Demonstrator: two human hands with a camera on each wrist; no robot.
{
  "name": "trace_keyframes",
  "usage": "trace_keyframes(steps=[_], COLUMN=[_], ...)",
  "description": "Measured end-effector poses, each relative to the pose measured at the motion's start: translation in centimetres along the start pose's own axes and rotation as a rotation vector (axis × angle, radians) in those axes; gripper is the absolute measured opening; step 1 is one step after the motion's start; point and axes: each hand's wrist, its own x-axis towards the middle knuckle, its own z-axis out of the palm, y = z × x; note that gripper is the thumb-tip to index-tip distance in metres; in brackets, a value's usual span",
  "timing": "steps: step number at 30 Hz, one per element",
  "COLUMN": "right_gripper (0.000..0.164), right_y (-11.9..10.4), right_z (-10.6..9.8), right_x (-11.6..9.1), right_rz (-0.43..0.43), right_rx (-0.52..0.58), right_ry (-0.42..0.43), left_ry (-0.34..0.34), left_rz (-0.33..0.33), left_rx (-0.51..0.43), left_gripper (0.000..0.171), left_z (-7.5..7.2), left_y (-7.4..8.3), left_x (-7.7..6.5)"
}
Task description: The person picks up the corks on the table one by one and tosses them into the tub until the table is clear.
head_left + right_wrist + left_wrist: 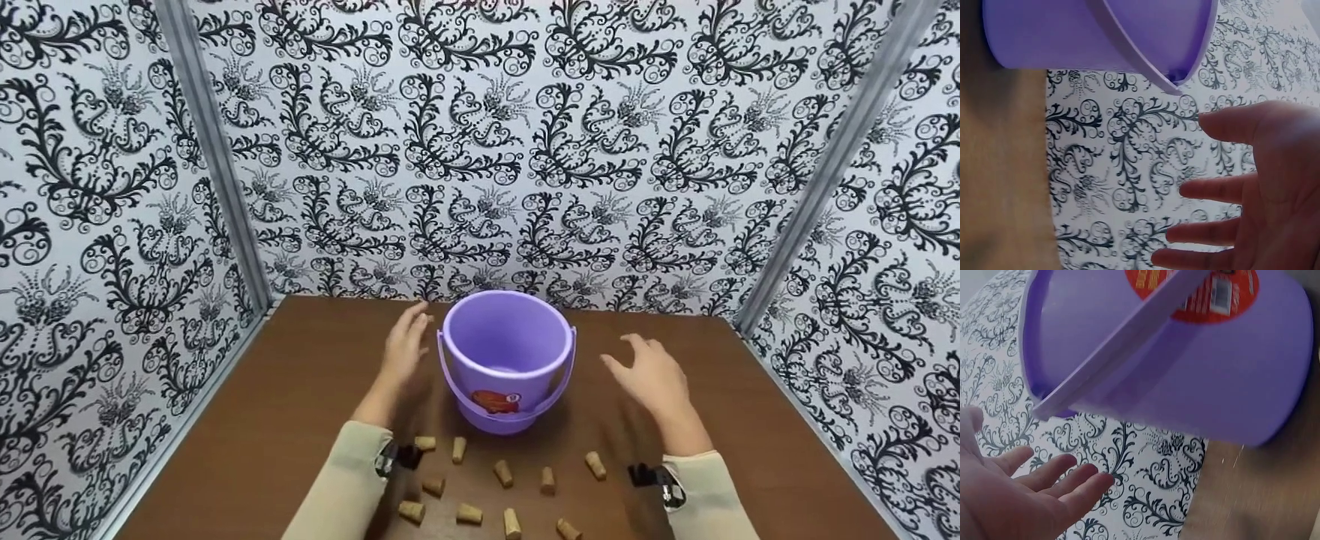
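A purple bucket [506,386] stands upright on the brown table, its handle hanging down across the front below the rim. A red sticker [1196,304] shows on its wall in the left wrist view. To the left of the bucket is my left hand [404,349], apart from it, fingers extended and holding nothing. My right hand [654,375] hovers on the other side, farther from the bucket, with fingers and thumb spread and nothing in them. Several corks lie in front of the bucket, among them one cork [503,473] near the middle and another cork [595,465] toward the right.
The brown table [247,420] is enclosed by walls covered in black-and-white scroll pattern [480,150]. Grey posts [225,165] stand at the back corners. More corks, such as one cork [469,514], lie near the table's front, between the forearms.
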Motion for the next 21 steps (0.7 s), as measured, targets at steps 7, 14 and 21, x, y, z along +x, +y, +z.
trace_keyframes(steps=[7, 14, 21], right_gripper=[0.061, 0.039, 0.036], right_y=[0.9, 1.2, 1.9], right_z=[1.9, 2.7, 4.1], right_x=[-0.5, -1.5, -2.4], right_rz=[-0.045, -0.042, 0.066], right_rx=[0.066, 0.343, 0.584], right_ry=[-0.055, -0.097, -0.095], left_ry=[-0.024, 0.000, 0.050], left_rz=[0.016, 0.015, 0.005], left_rx=[-0.040, -0.042, 0.023], left_gripper=[0.045, 0.045, 0.046], left_z=[1.5, 2.3, 2.8], left_y=[-0.5, -1.1, 0.1], left_x=[-0.4, -0.7, -1.0])
